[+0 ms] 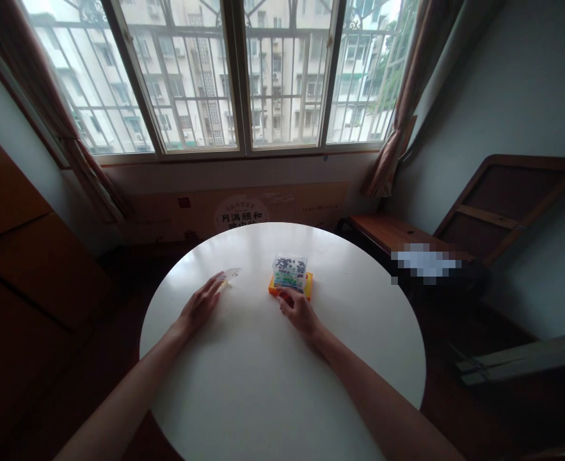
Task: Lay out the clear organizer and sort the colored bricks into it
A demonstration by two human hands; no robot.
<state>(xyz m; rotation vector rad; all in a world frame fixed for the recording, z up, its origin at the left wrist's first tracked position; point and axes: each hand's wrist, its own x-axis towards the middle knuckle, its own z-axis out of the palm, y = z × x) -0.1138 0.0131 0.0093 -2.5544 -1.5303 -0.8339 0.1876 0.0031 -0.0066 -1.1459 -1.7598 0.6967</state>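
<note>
A small orange-based box (292, 280) with a clear top and many tiny coloured pieces inside stands near the middle of the round white table (263, 378). My right hand (297, 311) touches the box's near edge, fingers curled against its orange base. My left hand (200, 305) lies flat on the table with its fingers stretched out. Its fingertips touch a small clear plastic piece (231, 276) lying to the left of the box.
A barred window (244, 77) with curtains fills the far wall. A printed cardboard sheet (241, 211) leans below it. A wooden bench (392, 234) and a leaning wooden frame (507, 205) stand at the right. Brown cabinets (27, 269) line the left.
</note>
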